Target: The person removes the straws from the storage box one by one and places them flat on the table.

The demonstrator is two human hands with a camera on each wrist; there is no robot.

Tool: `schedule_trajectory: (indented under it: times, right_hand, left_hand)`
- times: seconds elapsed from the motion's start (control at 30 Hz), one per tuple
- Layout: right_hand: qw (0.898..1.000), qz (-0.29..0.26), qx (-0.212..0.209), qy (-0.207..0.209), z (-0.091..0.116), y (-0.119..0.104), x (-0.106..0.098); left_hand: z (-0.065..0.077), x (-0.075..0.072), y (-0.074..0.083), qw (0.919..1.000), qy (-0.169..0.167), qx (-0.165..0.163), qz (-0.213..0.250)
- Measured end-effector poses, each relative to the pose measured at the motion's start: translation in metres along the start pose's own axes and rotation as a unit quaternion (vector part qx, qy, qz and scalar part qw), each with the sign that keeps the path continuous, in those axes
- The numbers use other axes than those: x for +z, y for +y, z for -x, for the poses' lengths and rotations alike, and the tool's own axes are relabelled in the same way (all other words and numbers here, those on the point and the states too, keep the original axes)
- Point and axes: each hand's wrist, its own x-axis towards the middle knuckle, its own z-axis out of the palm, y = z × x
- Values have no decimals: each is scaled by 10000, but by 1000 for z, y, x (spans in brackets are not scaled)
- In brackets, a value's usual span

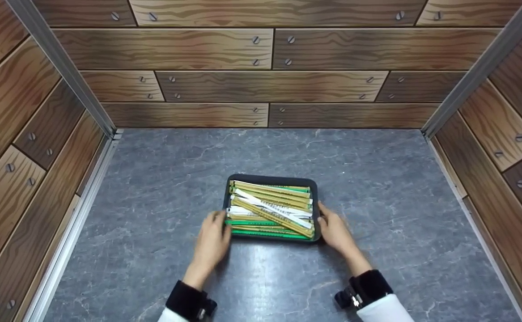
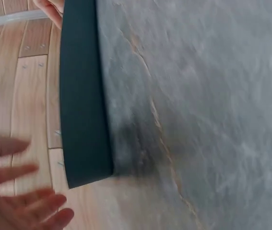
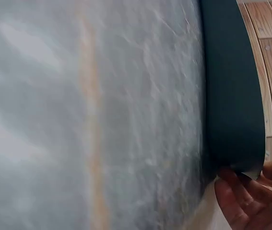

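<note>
A dark rectangular tray stands on the grey floor panel, full of long slim strips in gold, white and green with small dark print. Most strips lie lengthwise; a few cross the pile diagonally. My right hand grips the tray's right end; in the right wrist view its thumb and fingers close around the tray corner. At the left end is my left hand. The left wrist view shows its fingers spread and apart from the tray's dark side wall.
Grey marbled surface extends around the tray. Wood-patterned walls rise at the back, left and right, with metal edge strips along the corners. Black bands circle both wrists.
</note>
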Motion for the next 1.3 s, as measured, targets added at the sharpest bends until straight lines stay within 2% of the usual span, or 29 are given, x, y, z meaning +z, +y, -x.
schedule_trajectory:
  times: [0.03, 0.1, 0.2, 0.3, 0.43, 0.53, 0.6, 0.67, 0.73, 0.8, 0.87, 0.97, 1.07, 1.3]
  right_hand:
    - [10000, -32, -41, 28, 3, -1, 2]
    - [9997, -76, -188, 102, 8, -3, 5]
    - [9993, -123, -333, 121, 16, -6, 9]
    - [9994, -116, -335, 9, 20, -8, 8]
    - [9997, -12, -263, 11, 19, -9, 4]
    - [9974, 264, -470, 478, 15, -11, 1]
    - [9906, 554, -849, 915, 11, -12, 1]
    - [9782, 780, -1429, 1287, 7, -15, 3]
    - [9645, 947, -2031, 1394, 3, -18, 6]
    - [9543, 1057, -2497, 1256, -1, -22, 11]
    - [9518, 1157, -2676, 955, -4, -25, 16]
    - [9560, 1429, -2506, 523, -8, -29, 23]
    - [9594, 1674, -2257, 224, -11, -30, 27]
    - [9630, 1690, -2099, -36, -10, -29, 33]
  left_hand:
    - [-4, 1, -3, 9997, 138, -196, -14]
    - [-13, 1, -8, 9979, 160, -620, -71]
    - [-26, 2, -14, 9936, -96, -1101, -214]
    - [-37, 5, -18, 9900, -352, -1332, -312]
    - [-49, 11, -20, 9894, -479, -1317, -370]
    - [-54, 17, -20, 9912, -471, -1186, -347]
    - [-55, 20, -21, 9925, -453, -1087, -328]
    - [-56, 24, -22, 9935, -430, -1001, -322]
    - [-56, 28, -22, 9941, -399, -953, -318]
    - [-56, 31, -23, 9946, -333, -921, -338]
    - [-55, 34, -24, 9951, -261, -888, -344]
    - [-55, 37, -24, 9961, -210, -802, -309]
    - [-54, 37, -24, 9962, -300, -783, -245]
    - [-55, 30, -24, 9943, -562, -894, -116]
